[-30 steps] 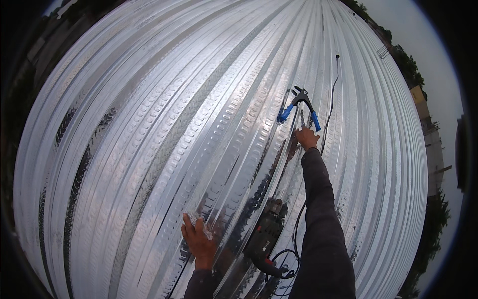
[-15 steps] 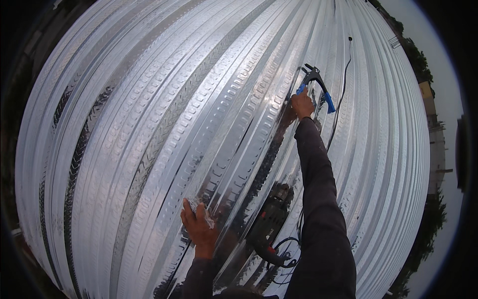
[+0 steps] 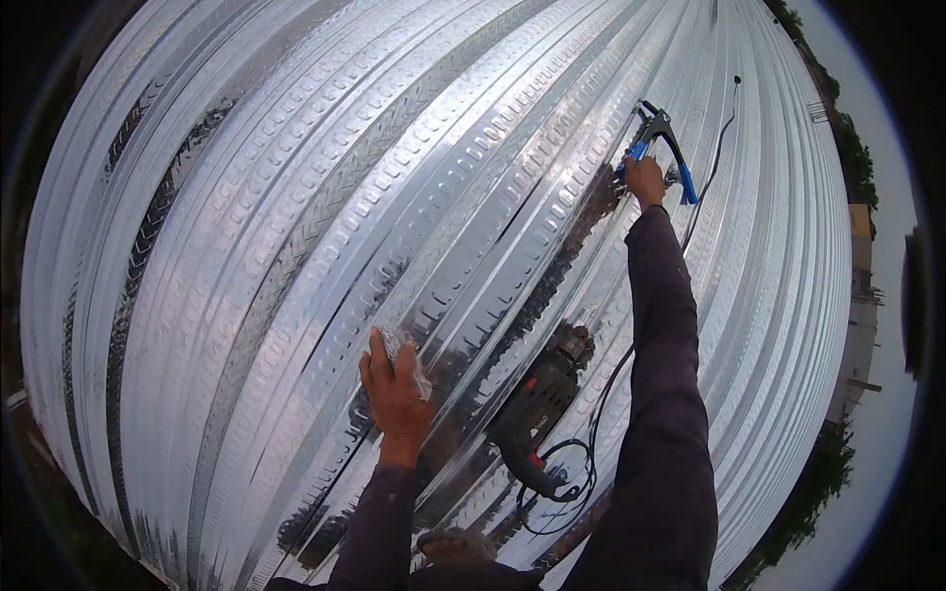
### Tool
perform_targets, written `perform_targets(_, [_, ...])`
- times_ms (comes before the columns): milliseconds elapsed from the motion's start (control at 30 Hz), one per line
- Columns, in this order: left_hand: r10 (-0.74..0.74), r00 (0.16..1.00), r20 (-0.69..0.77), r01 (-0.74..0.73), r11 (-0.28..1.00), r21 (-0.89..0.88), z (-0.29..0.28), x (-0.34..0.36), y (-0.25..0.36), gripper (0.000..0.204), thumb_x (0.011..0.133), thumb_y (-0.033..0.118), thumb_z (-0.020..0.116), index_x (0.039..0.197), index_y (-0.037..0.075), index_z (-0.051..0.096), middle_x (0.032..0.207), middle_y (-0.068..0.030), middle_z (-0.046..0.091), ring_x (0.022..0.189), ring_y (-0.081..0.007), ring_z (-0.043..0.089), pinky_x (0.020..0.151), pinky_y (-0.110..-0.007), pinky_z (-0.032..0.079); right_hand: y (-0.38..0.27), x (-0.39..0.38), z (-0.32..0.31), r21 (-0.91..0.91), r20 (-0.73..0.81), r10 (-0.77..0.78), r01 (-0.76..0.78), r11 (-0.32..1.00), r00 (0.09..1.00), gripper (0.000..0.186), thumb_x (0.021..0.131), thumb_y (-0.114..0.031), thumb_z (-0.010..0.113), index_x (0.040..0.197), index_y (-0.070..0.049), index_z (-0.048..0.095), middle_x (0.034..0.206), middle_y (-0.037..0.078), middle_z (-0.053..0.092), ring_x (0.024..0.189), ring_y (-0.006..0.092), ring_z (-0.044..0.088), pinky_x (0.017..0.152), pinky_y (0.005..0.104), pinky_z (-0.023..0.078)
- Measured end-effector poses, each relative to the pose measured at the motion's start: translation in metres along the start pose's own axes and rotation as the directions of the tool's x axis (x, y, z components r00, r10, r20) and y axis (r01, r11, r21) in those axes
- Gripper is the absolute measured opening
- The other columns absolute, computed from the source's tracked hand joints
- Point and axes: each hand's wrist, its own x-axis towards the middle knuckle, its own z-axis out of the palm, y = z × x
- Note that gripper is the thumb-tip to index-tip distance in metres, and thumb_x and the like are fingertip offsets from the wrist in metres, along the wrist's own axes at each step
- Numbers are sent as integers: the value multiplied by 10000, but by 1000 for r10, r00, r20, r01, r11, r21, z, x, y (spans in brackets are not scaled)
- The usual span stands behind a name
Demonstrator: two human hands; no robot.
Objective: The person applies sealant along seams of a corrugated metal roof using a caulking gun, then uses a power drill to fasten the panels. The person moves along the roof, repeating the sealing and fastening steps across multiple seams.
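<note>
At the near edge, the person's two dark-sleeved forearms reach out over ribbed, embossed silvery metal sheets, which spread on all sides of both hands. A loop of black cord lies to the right of the left hand and nearer the body, by the handle of a dark power drill with red details. The drill rests on its side on the metal, just right of the left hand, its chuck end pointing away from the person.

The left hand is closed on a crumpled clear plastic bag, held between thumb and fingers low over the sheets. Farther out and to the right, the right hand is clamped on the left handle of a blue-handled tool; the tool's black head points away beyond the knuckles, and its other handle stands spread to the right of that hand. Past it, to the right, a thin black cable runs outward. Farthest off, right of both hands, are trees and buildings.
</note>
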Motion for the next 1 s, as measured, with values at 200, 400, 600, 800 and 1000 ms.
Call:
perform_targets(200, [34,999,-23,-34,999,-2,5,0,3,460,851,46,687,1284,90,536,1496,-344,379,1403,-447,409,1132,-611,327,-3,12,0,-142,-53,91,-97,985,994,418,854,-385,612,1051,-39,740,1122,246,715,995,403,715,851,507,561])
perform_targets(400, [3,1000,18,-4,1000,24,-4,-2,-4,476,860,50,694,1304,102,528,1511,-331,370,1392,-437,422,1145,-602,308,-3,-17,-63,694,315,279,-421,584,907,324,751,-328,651,911,-47,668,744,77,602,559,196,607,514,348,477])
perform_targets(600, [-7,997,-72,0,995,-96,7,3,8,498,854,33,694,1315,117,524,1545,-284,366,1382,-396,449,1155,-586,302,21,-61,-134,801,554,52,-549,238,831,286,828,-224,602,931,41,637,664,53,587,516,171,554,498,303,466])
perform_targets(800, [-40,992,-117,7,962,-272,-19,-10,-21,665,760,-11,661,1390,141,513,1586,-168,346,1395,-364,425,1173,-477,363,-2,-336,-132,825,382,-354,-488,-285,854,387,810,-97,637,1184,-13,580,869,80,609,719,177,602,699,339,523])
perform_targets(1000, [-339,893,-297,113,806,-581,-107,-117,-92,470,860,-33,556,1318,75,559,1213,-218,638,1101,-436,637,940,-460,527,-45,-517,-175,841,520,-451,-528,121,725,234,1048,-264,532,985,-47,590,564,7,430,381,100,392,368,260,356])
